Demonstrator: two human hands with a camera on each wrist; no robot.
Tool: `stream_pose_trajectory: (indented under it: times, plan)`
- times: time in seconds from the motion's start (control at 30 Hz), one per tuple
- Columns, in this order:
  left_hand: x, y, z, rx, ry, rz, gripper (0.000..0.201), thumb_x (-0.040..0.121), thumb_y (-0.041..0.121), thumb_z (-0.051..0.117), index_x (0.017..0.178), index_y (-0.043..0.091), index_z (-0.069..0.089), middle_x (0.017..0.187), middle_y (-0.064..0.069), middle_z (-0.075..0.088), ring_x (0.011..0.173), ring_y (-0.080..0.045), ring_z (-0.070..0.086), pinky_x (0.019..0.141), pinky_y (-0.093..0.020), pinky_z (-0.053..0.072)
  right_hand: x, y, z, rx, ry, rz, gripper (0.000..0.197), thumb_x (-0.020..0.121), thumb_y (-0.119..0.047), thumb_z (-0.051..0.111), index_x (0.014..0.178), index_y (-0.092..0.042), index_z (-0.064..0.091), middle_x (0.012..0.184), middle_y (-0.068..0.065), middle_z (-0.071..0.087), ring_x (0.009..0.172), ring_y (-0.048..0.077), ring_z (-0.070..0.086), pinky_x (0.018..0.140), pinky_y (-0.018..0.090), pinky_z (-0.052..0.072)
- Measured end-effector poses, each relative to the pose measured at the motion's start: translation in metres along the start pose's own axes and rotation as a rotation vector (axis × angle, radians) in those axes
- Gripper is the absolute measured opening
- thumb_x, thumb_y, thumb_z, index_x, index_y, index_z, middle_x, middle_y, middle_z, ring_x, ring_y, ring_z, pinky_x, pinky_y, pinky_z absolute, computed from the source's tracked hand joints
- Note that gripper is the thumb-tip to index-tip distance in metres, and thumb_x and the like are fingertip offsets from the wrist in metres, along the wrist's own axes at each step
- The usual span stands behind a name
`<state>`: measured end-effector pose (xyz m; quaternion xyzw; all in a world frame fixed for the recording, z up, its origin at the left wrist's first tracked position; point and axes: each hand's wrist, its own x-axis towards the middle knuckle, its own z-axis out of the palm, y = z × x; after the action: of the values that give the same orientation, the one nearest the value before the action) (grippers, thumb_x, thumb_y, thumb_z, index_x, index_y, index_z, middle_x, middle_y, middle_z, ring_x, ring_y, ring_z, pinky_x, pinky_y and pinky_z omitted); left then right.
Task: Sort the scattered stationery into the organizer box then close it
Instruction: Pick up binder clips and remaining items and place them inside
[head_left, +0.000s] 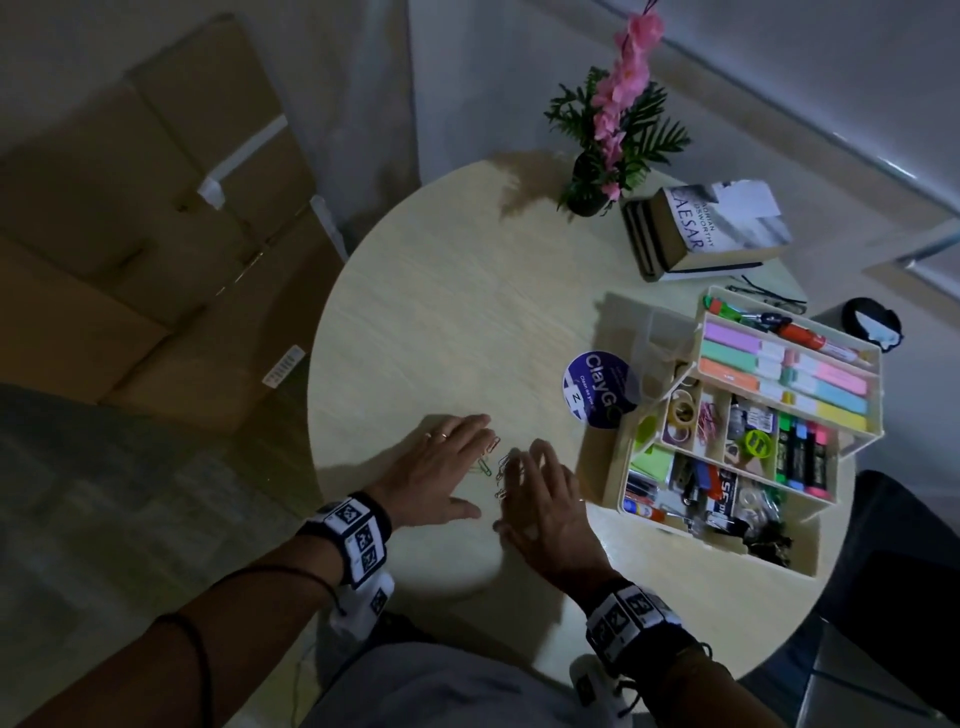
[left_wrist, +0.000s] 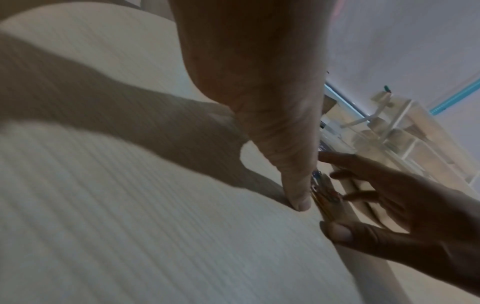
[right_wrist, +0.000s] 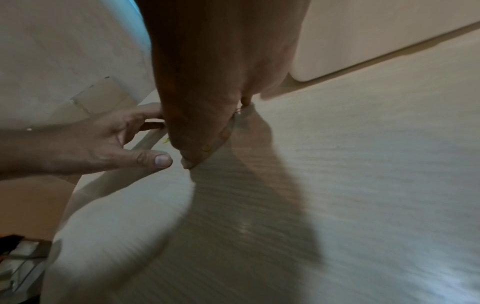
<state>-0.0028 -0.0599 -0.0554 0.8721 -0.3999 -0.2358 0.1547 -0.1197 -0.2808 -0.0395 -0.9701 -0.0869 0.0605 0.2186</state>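
Loose coloured wire paper clips (head_left: 493, 465): on round pale tabletop (head_left: 457, 332), herded between flat left hand (head_left: 441, 467) and right hand (head_left: 545, 493), each grip released, for scooping. Cream tiered plastic organizer box (head_left: 727, 431): open, right.

You're in what looks like an office or study corner: a small round pale-wood table (head_left: 441, 312) carries a potted artificial plant with pink flowers (head_left: 618, 119) and a stack of books (head_left: 701, 234) with "Caesar" on top. There's a round "ClayGo – Clean as you go" sticker (head_left: 597, 389) on the tabletop, the shared-workspace kind. Taped cardboard boxes (head_left: 156, 234) are stacked on the floor beside you.
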Motion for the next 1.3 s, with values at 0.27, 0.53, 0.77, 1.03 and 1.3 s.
stream_pose_trajectory:
  times: [0.27,0.53,0.77,1.03,1.3]
  plan:
    - [0.031,0.006,-0.007,-0.140,0.096,-0.015,0.077,0.081,0.036,0.086,0.149,0.019,0.052,0.136,0.001,0.054,0.124,-0.023,0.048,0.100,-0.039,0.048,0.015,0.013,0.002,0.181,-0.024,0.119,0.051,0.090,-0.009,0.074,0.139,-0.015,0.059,0.125,0.010,0.050,0.103,0.028,0.061,0.091,0.041,0.059]
    - [0.041,0.031,-0.003,-0.138,0.119,-0.065,0.019,0.098,0.010,0.060,0.104,0.010,0.078,0.103,-0.008,0.064,0.090,-0.029,0.064,0.075,-0.043,0.056,0.029,0.010,0.010,0.090,-0.040,0.132,0.031,0.100,-0.007,0.058,0.129,-0.013,0.068,0.100,0.007,0.059,0.086,0.031,0.064,0.079,0.042,0.057]
    - [0.046,0.034,-0.006,-0.028,0.054,-0.090,0.019,0.089,-0.003,0.064,0.101,0.011,0.067,0.106,-0.010,0.063,0.095,-0.027,0.061,0.077,-0.036,0.054,0.033,0.014,0.002,0.212,0.020,0.204,0.022,0.099,-0.013,0.062,0.120,-0.016,0.070,0.097,0.005,0.064,0.086,0.026,0.064,0.080,0.035,0.053]
    - [0.042,0.029,-0.025,-0.455,0.196,-0.101,0.005,0.094,0.010,0.069,0.090,0.009,0.066,0.089,-0.006,0.065,0.077,-0.019,0.058,0.067,-0.030,0.048,0.010,0.016,-0.027,0.696,0.090,0.508,0.016,0.096,-0.004,0.067,0.085,-0.015,0.067,0.077,0.002,0.072,0.071,0.004,0.066,0.069,0.021,0.050]
    - [0.035,0.089,-0.065,-0.754,0.165,0.016,0.008,0.098,0.009,0.067,0.092,0.014,0.065,0.082,0.004,0.068,0.069,-0.002,0.066,0.065,-0.015,0.049,0.018,-0.013,-0.062,1.557,0.205,0.700,0.026,0.098,-0.002,0.036,0.088,0.001,0.060,0.077,0.021,0.056,0.067,0.026,0.055,0.062,0.032,0.044]
